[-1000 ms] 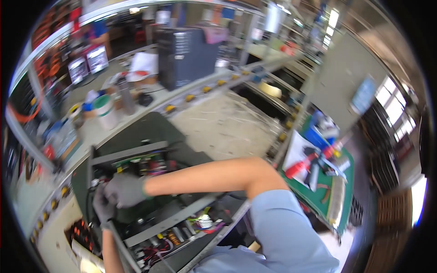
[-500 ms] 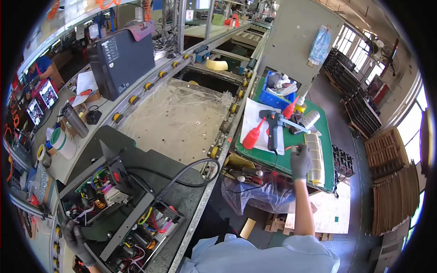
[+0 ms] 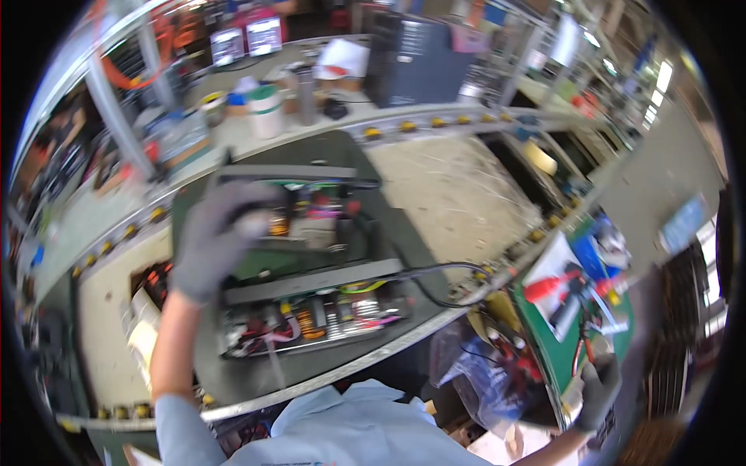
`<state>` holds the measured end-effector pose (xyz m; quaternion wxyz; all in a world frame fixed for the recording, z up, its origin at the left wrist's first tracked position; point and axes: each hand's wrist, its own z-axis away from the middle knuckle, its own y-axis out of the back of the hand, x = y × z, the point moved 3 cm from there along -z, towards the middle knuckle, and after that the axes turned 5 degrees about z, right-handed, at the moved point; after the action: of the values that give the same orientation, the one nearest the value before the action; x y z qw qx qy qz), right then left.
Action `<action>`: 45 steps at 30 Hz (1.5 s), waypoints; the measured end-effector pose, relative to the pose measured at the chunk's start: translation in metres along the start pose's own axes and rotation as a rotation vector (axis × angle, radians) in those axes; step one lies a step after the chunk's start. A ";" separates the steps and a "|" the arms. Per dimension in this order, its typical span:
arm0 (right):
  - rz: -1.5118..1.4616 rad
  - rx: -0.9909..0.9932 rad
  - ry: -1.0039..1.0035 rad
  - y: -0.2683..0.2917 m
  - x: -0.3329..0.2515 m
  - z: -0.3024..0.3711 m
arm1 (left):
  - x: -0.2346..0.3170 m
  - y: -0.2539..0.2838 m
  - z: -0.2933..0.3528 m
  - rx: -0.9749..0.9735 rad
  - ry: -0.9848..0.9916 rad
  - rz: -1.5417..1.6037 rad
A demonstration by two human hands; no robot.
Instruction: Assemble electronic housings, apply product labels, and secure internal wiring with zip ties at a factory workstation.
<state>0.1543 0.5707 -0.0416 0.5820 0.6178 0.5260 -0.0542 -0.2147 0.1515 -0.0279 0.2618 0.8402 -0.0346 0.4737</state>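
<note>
Two open electronic units with grey metal frames lie on the dark mat point(image 3: 350, 155): a far unit point(image 3: 315, 213) and a near unit point(image 3: 318, 318), both showing coils and coloured wires. My left hand point(image 3: 217, 241), in a grey glove, is over the left end of the far unit. Its fingers look bent but are blurred; a pale patch shows at the fingertips, too smeared to name. Far to the right, my gloved right hand point(image 3: 600, 392) is at the edge of the green table point(image 3: 544, 342). Just beyond its fingertips are red-handled pliers point(image 3: 583, 342); whether they are gripped is unclear.
A glue gun point(image 3: 573, 299), red bottles point(image 3: 552, 286) and a blue bin point(image 3: 594, 252) sit on the green table. A black cable point(image 3: 443, 266) loops from the units toward the rail. Behind stand a white tub point(image 3: 266, 113) and a dark computer case point(image 3: 416, 58).
The view has swung left. My left hand has moved from the near-left corner of the units up over the far one. The pliers now show near my right hand.
</note>
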 end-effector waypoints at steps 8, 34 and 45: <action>-0.472 -0.516 0.984 -0.222 -0.273 0.023 | 0.033 -0.053 0.010 0.114 -0.023 0.347; 0.367 -0.107 2.335 -0.425 -0.407 0.042 | -0.120 0.080 0.053 -0.328 -0.175 -0.766; 0.419 -0.249 2.259 -0.430 -0.399 0.043 | -0.120 0.080 0.047 -0.110 0.086 -0.426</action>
<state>-0.3044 0.2039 -0.0695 -0.1657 0.3278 0.6357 0.6790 -0.2682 0.0376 -0.1123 0.4026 0.7919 0.1292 0.4406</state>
